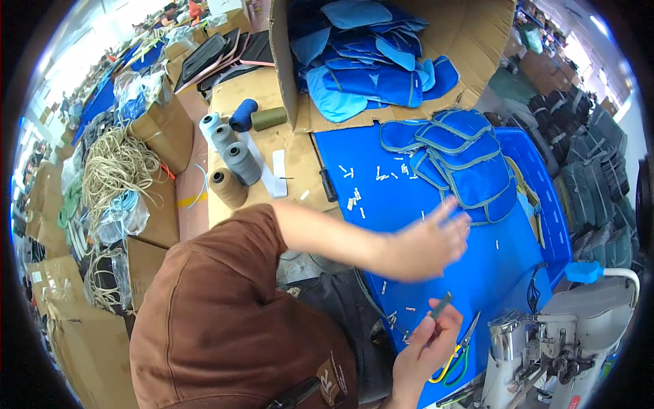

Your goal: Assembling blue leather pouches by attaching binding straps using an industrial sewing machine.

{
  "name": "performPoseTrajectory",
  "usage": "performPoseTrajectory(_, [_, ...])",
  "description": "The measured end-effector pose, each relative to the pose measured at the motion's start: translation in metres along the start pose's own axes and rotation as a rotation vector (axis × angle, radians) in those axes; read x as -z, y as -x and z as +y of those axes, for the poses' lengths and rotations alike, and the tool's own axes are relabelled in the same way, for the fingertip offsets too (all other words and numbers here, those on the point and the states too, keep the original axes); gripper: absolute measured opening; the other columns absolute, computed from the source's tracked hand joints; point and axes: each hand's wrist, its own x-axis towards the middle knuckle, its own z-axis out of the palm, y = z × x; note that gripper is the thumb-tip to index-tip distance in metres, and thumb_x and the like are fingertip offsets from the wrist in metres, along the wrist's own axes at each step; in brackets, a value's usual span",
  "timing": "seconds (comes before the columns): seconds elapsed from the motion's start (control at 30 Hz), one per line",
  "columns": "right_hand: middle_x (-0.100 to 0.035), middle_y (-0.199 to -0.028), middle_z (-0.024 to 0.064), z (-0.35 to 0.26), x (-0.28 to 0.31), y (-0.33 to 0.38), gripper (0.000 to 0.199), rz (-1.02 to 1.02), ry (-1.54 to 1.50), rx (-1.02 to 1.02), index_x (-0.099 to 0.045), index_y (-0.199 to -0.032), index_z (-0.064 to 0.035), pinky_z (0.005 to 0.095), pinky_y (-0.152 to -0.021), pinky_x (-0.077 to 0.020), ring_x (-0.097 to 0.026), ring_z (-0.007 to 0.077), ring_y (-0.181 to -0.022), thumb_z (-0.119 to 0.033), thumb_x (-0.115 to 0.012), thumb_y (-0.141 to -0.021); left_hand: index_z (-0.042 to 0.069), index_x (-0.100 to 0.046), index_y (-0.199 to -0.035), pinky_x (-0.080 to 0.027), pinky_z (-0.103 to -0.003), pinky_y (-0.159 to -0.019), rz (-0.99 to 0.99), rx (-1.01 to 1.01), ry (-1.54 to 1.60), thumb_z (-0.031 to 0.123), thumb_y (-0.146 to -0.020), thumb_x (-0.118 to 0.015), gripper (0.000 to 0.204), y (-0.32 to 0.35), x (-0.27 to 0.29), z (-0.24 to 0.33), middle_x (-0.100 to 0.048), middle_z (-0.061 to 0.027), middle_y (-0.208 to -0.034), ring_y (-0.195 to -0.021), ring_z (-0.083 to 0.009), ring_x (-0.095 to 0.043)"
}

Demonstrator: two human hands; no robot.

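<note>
My left hand (439, 242) reaches over the blue tabletop (470, 255), somewhat blurred, with fingers stretched out and nothing visible in them. Its fingertips are near a stack of blue fabric pieces with grey edging (477, 174). Nearer the bottom of the view, my right hand (428, 344) pinches a short, dark grey-green strip (441, 305) between thumb and fingers; its exact kind is unclear. Close beside that hand lie scissors (460, 354) with yellow and green handles. Small white labels or scraps (355, 199) are scattered over the tabletop.
A cardboard box (470, 41) full of blue pieces (368, 68) stands at the far side. Thread cones (240, 162) and a black-handled tool (328, 185) are at left. A blue crate (538, 177) borders the right side; a sewing machine (545, 341) occupies the lower right.
</note>
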Motion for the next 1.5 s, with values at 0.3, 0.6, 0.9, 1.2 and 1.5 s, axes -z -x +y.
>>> performPoseTrajectory(0.3, [-0.056,-0.091,0.0077,-0.011,0.032,0.008,0.017,0.209,-0.803,-0.073,-0.052,-0.1,-0.0061,0.0322,-0.067,-0.0457,-0.053,0.0172,-0.074,-0.023,-0.054,-0.103,0.003,-0.047,-0.134,-0.04,-0.051,-0.106,-0.471,0.617,-0.566,0.016,-0.079,-0.069,0.061,0.144,-0.091,-0.311,-0.038,-0.0198,-0.15,-0.135,-0.0349,-0.043])
performPoseTrajectory(0.6, [-0.046,-0.072,-0.0005,-0.02,0.067,0.022,0.022,0.288,-1.065,-0.06,-0.059,-0.106,-0.0072,0.0233,-0.049,-0.0286,-0.031,0.0078,-0.052,-0.027,-0.051,-0.105,0.005,-0.06,-0.115,-0.047,-0.042,-0.089,0.037,0.633,-0.37,0.004,-0.081,-0.055,0.034,0.124,-0.06,-0.3,-0.062,-0.0117,-0.105,-0.102,-0.0294,-0.061])
performPoseTrajectory(0.9, [-0.052,-0.093,0.006,-0.018,0.069,0.037,0.019,0.215,-1.028,-0.075,-0.055,-0.101,-0.0069,0.0408,-0.08,-0.0477,-0.052,0.0199,-0.084,-0.026,-0.059,-0.101,0.002,-0.056,-0.125,-0.053,-0.036,-0.092,0.325,0.465,0.79,0.009,-0.093,-0.062,0.033,0.026,0.096,-0.216,-0.07,-0.015,-0.109,-0.101,-0.0219,-0.068])
performPoseTrajectory(1.2, [-0.052,-0.106,0.0142,-0.022,0.065,0.046,0.013,0.186,-0.709,-0.083,-0.053,-0.096,-0.0003,0.0207,-0.042,-0.0384,-0.052,0.0119,-0.057,-0.007,-0.063,-0.091,0.0,-0.051,-0.133,-0.047,-0.037,-0.1,-0.388,-0.302,1.101,0.009,-0.098,-0.059,0.037,-0.04,0.099,-0.111,-0.064,-0.0156,-0.121,-0.113,-0.0229,-0.06])
performPoseTrajectory(1.5, [-0.063,-0.087,0.0102,-0.035,0.076,-0.004,0.01,0.062,0.131,-0.02,-0.064,-0.084,0.0003,0.0291,-0.056,-0.0441,-0.058,0.0214,-0.063,-0.001,-0.073,-0.082,0.002,-0.057,-0.1,-0.048,-0.047,-0.068,-0.559,-0.728,0.966,0.008,-0.087,-0.066,0.017,-0.083,0.105,-0.01,-0.066,-0.0178,-0.09,-0.087,-0.0373,-0.065])
